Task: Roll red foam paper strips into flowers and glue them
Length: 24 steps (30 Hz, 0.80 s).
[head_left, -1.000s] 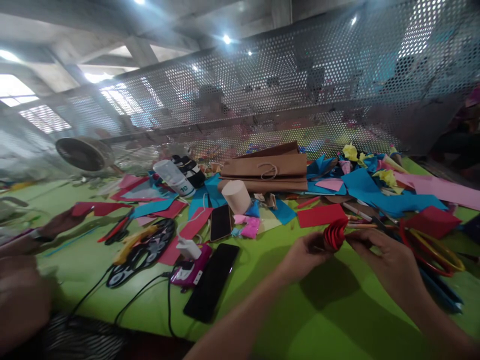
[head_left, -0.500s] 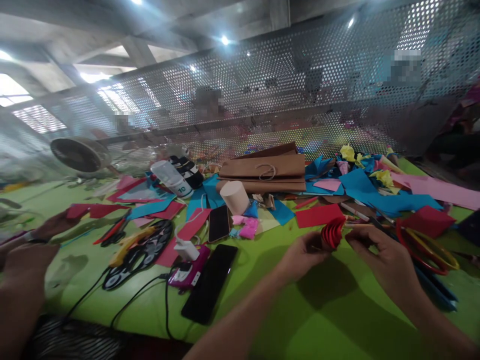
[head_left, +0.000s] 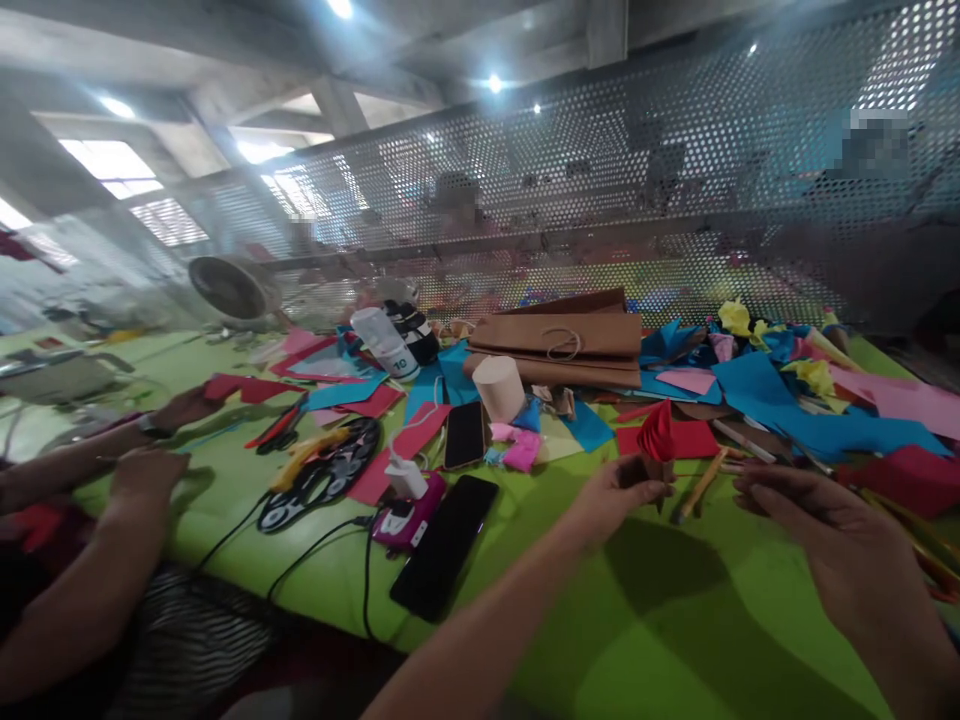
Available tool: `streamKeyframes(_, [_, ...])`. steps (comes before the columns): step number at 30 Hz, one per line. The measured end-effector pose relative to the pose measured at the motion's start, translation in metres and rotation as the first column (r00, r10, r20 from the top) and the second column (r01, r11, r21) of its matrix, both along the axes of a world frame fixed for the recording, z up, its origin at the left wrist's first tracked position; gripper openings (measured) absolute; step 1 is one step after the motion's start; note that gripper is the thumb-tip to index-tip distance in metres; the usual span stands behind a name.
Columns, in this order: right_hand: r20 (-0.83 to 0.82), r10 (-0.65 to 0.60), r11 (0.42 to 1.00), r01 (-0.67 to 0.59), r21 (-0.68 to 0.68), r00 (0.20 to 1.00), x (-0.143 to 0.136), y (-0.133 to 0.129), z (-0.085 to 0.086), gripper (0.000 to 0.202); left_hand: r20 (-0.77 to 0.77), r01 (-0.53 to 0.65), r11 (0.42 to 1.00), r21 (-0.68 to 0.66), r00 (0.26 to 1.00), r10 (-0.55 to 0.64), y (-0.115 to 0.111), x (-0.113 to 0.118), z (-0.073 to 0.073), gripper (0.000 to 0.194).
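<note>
A small piece of pleated red paper (head_left: 657, 430) stands upright in my left hand (head_left: 619, 497), pinched at its lower end between thumb and fingers. To the right, apart from the paper, my right hand (head_left: 814, 515) is held over the table with thumb and fingertips drawn together. Whatever it may hold is too small to make out. Between the hands lies a thin yellowish stick with a dark tip (head_left: 699, 490). A flat red paper sheet (head_left: 694, 440) rests just behind the pleated piece.
Behind my hands are blue paper scraps (head_left: 780, 395), folded brown paper (head_left: 555, 340) and a cream paper roll (head_left: 499, 388). To the left lie a black phone (head_left: 446, 545), a purple power strip (head_left: 409, 515) with cables and a yellow-handled glue gun (head_left: 311, 455). Another person's hand (head_left: 191, 405) holds red paper.
The pleated red paper has turned from lying sideways to upright in my left hand. My right hand has drawn away to the right. The view has swung left.
</note>
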State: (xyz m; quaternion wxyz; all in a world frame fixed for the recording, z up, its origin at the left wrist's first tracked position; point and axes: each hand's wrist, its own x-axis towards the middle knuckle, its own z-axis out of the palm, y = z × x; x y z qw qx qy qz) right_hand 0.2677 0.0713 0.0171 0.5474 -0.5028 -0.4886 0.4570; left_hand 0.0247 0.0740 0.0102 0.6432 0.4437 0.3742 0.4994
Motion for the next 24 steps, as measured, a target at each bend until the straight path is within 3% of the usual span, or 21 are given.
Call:
streamKeyframes(6, [0.041,-0.018,1.0,0.019,-0.013,0.999,0.0,0.0,0.003,0.033,-0.019,-0.005,1.0,-0.01,1.0,0.005,-0.001,0.002,0.002,0.051])
streamKeyframes(10, [0.076,-0.028,1.0,0.029,-0.011,0.997,0.002,0.002,0.0,0.034,-0.146,-0.067,0.996,0.053,0.986,0.074,0.0,0.002,-0.001,0.038])
streamKeyframes(19, [0.142,0.009,1.0,-0.006,-0.018,0.99,0.008,0.007,0.0,0.044,-0.502,-0.145,0.961,0.234,0.829,0.247,0.001,-0.001,-0.004,0.031])
streamKeyframes(24, [0.078,0.026,1.0,-0.025,-0.014,0.997,0.005,0.004,0.002,0.037,-0.498,-0.13,0.973,0.193,0.841,0.211,0.003,-0.002,-0.008,0.045])
